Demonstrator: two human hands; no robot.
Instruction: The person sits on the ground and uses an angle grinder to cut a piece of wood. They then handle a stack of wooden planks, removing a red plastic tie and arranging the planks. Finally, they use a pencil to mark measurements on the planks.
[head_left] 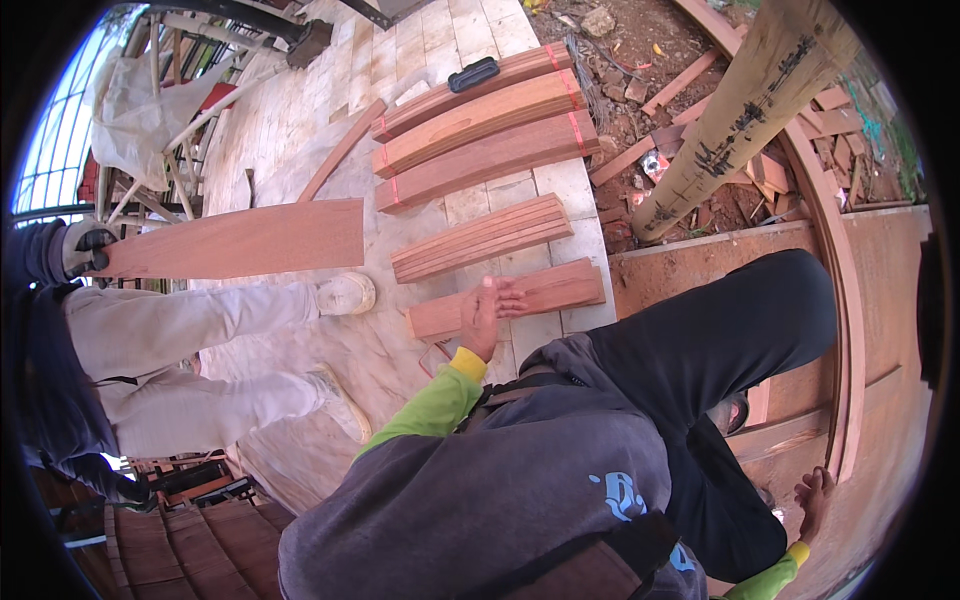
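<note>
A short stack of reddish-brown boards (565, 288) is laid on the pale tiled floor (335, 125). Over it the left hand (482, 315) is held, its fingers straight and slightly parted, with nothing gripped; whether the wood is touched cannot be told. The right hand (815, 500) is placed near the lower end of a long plank (848, 330), its fingers loosely spread; contact there cannot be told either. Just beyond the boards, a second stack of narrow slats (482, 240) is set, and farther off three wood bundles (485, 125) bound with red strips are lined up, a dark oblong case (473, 75) being rested on the farthest. At the left, a broad board (240, 240) is held by a co-worker's gloved hand (88, 248)
</note>
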